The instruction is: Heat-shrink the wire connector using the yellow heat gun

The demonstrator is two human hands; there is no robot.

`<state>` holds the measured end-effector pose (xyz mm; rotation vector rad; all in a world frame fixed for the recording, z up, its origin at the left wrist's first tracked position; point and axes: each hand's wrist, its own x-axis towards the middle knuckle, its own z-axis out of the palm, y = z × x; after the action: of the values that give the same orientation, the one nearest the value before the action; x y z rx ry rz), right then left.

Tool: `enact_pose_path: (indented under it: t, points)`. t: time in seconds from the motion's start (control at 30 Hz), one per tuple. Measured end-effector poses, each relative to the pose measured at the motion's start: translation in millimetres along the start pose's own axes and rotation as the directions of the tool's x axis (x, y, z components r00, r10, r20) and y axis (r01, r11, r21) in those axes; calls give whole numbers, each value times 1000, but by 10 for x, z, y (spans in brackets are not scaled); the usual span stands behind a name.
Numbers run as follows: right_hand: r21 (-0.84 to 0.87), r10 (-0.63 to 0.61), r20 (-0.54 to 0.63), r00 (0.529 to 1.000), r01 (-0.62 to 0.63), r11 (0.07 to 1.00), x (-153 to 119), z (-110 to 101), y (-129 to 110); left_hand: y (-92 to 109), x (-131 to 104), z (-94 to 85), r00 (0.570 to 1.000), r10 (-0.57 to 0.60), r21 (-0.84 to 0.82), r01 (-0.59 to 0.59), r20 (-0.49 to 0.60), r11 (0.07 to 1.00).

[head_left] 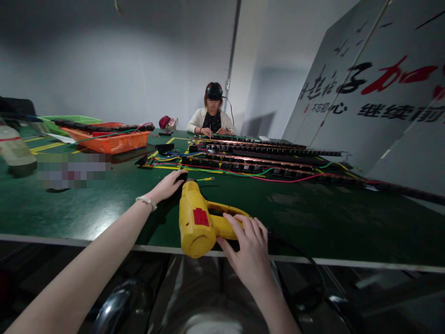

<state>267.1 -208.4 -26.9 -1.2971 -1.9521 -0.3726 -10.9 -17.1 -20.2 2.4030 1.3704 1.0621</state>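
Observation:
My right hand [248,241] is wrapped around the handle of a yellow heat gun [194,218] with a red label on its side. The heat gun's nozzle points away from me, toward the long strips. Beside the nozzle, my left hand [170,184] has its fingers closed at a dark piece [182,177] whose kind I cannot make out. A short yellow-green wire [204,179] with a metal lug sticks out to the right, just past the nozzle. Whether this wire joins the dark piece is hidden behind the heat gun.
Long black strips [257,163] with coloured wires lie across the green table [313,218]. At left stand an orange basket [120,144], a green basket [74,119] and a bottle [15,146]. Another person [211,121] sits opposite. The heat gun's cord [299,248] hangs over the front edge.

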Motion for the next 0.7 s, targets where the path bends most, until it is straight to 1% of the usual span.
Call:
enact_pose_path:
  t: [0.27, 0.5, 0.6, 0.7]
  points:
    - [-61, -26, 31, 999, 28, 998, -30, -111, 312, -9, 5, -5, 999, -23, 1, 23, 23, 1000]
    - [-141, 12, -21, 1000, -15, 990, -107, -192, 581, -15, 2, -3, 999, -20, 3, 20, 27, 1000]
    - [-169, 14, -48, 999, -22, 985, -129, -204, 635, -12, 1, -3, 1000, -13, 8, 13, 24, 1000]
    - [-218, -3, -68, 998, -12, 976, -150, -204, 619, -23, 2, -3, 1000, -9, 14, 8, 23, 1000]
